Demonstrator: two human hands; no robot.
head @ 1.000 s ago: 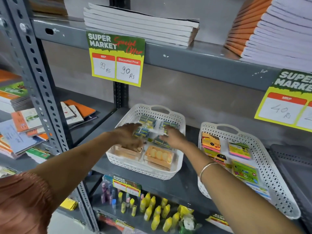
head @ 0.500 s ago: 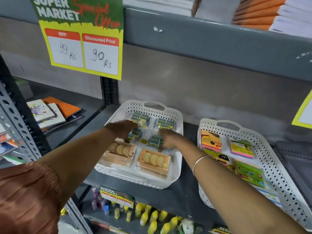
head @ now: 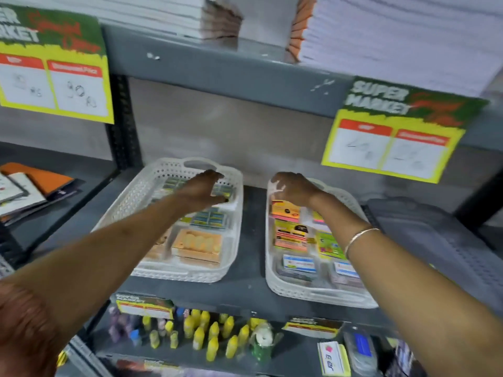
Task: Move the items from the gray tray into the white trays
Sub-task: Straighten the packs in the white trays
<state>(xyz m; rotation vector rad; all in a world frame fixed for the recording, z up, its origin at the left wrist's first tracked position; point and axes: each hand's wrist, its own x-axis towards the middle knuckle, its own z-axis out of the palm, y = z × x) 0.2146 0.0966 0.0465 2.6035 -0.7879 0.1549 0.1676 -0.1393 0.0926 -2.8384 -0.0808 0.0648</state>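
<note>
Two white perforated trays stand side by side on the grey shelf. The left white tray holds small green-blue packs and flat wooden boxes. My left hand hovers over its back part, fingers spread, with nothing visibly held. The right white tray holds colourful sticky-note packs. Over its back left corner my right hand has its fingers curled downward; blur hides what they touch. The gray tray lies at the far right of the shelf, and no items show in it.
Stacks of notebooks load the shelf above, and its front edge carries two yellow price signs. Yellow glue bottles fill the shelf below. Books lie on the neighbouring shelf, left of a dark upright post.
My right hand left the left tray and moved to the back corner of the right tray. My left hand slid toward the left tray's back. The view swung right.
</note>
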